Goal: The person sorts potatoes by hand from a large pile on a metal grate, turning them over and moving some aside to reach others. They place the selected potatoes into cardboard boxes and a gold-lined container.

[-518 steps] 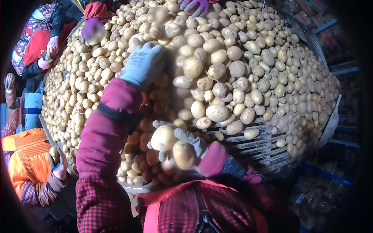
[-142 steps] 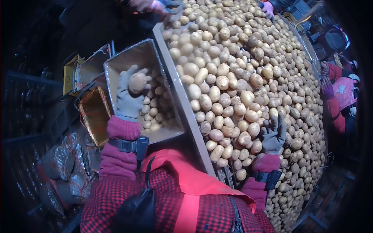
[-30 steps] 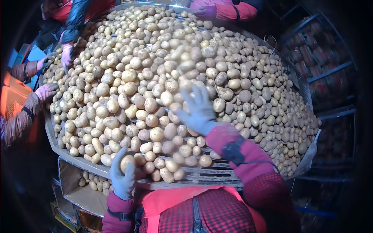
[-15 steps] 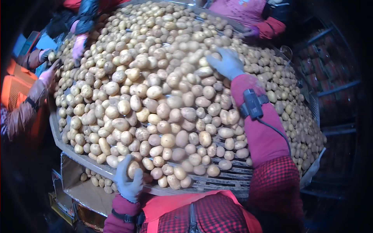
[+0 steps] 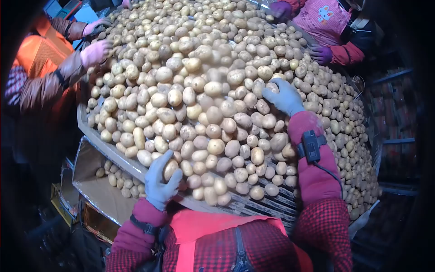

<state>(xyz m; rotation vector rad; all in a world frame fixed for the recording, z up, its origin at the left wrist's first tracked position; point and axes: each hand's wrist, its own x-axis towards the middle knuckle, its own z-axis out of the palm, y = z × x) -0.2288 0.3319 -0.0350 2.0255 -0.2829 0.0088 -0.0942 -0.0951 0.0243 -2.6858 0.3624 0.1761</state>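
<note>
A thick layer of potatoes in yellowish and brownish tones covers a slatted sorting table. At the near edge, my left hand in a grey-blue glove curves its thumb and fingers around one potato. My right hand, gloved alike, reaches over the heap on the right. Its thumb and fingers close about another potato, partly hidden by the glove.
Below the near-left edge, a box holds several potatoes. A person's pink-gloved hand is at the left rim; another person's purple-gloved hand rests at the far right. Dark metal bars stand at right.
The view has shifted, moving the table up and right. My right hand has come back over the heap, its fingers now bent around a potato. My left hand keeps its grip at the edge.
</note>
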